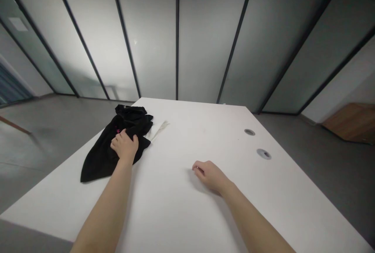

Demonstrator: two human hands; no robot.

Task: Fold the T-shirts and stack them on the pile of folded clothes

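Observation:
Crumpled black cloth [102, 155] with a small pink mark lies on the left side of the white table [170, 198]. It may be a garment or a bag; its folds hide which. My left hand [124, 145] presses down on its middle, with the fingers curled into the fabric and the thumb out to the right. A thin whitish strip [160, 129] sticks out from the cloth's right edge onto the table. Over the middle of the table, apart from the cloth, my right hand [209, 175] is closed in a loose pinch. Anything between its fingertips is too small to name.
Two round grommets [264, 154] are set in the table near its right edge. Behind the table stands a frosted glass partition [202, 42] with dark frames. A wooden piece [353, 122] rests on the grey floor at the right, and a wooden leg [14, 125] shows at the left.

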